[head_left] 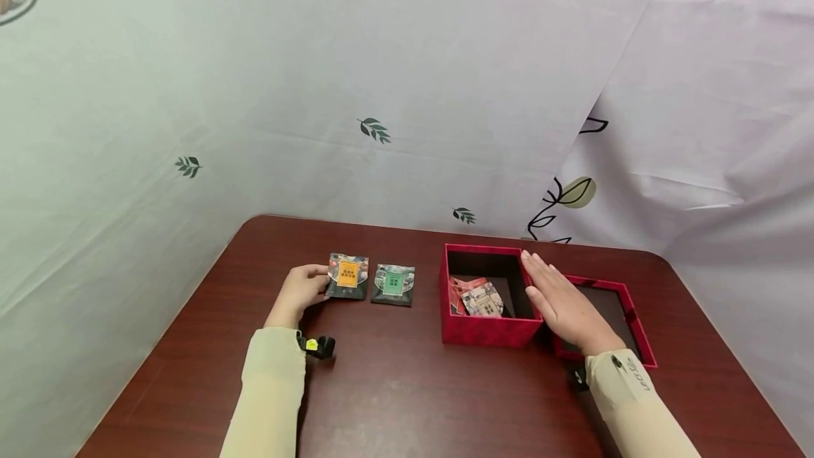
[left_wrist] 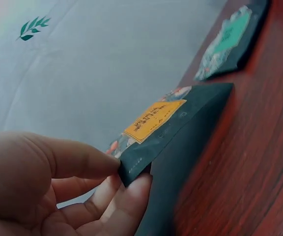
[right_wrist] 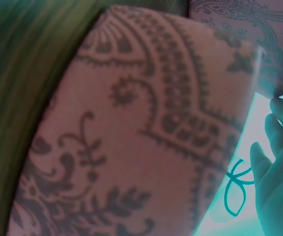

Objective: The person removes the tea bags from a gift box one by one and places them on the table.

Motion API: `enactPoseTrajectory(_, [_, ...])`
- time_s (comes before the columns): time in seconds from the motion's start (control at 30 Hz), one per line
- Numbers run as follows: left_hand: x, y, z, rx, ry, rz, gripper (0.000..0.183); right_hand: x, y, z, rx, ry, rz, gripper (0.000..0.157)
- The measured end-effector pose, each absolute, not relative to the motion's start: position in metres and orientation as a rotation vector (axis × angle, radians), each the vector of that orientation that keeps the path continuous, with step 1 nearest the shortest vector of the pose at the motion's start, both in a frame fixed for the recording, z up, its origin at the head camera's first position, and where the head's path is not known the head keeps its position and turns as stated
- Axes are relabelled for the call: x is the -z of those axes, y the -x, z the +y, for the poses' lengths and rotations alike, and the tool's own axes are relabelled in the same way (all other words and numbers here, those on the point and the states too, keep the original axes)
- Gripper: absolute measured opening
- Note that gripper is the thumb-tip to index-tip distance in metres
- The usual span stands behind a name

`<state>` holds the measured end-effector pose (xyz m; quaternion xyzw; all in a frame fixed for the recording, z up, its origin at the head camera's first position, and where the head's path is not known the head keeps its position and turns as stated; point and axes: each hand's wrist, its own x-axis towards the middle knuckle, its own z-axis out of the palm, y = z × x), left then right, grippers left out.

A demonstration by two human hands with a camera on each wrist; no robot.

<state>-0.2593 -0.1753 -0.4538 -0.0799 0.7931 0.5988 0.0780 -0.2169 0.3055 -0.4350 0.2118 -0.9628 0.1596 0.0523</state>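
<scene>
My left hand [head_left: 300, 294] pinches the left edge of a dark sachet with an orange label [head_left: 347, 276]. In the left wrist view thumb and fingers hold its corner, and the sachet [left_wrist: 161, 123] tilts up from the table. Just right of it lies a dark sachet with a green label [head_left: 393, 284]. My right hand [head_left: 562, 302], fingers straight, is at the right rim of an uncovered red box [head_left: 490, 332]; whether it touches the rim I cannot tell. Inside the box are a pale patterned sachet [head_left: 485, 300] and a red one [head_left: 456, 295], partly covered.
A red box lid [head_left: 636, 327] lies inner side up on the right, partly behind my right hand. The brown table [head_left: 394, 387] ends at a pale cloth backdrop [head_left: 407, 90]. A patterned pinkish surface [right_wrist: 131, 123] fills much of the right wrist view.
</scene>
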Motion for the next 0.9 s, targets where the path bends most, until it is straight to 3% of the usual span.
enactPoseTrajectory(0.53, [0.461, 0.262, -0.163, -1.318, 0.269, 2.747, 0.034, 0.436, 0.217, 0.308, -0.451, -0.649, -2.936, 0.069])
enactPoseTrajectory(0.9, [0.456, 0.26, -0.155, -1.256, 0.25, 2.855, 0.036, 0.436, 0.218, 0.307, -0.463, -0.645, -2.933, 0.069])
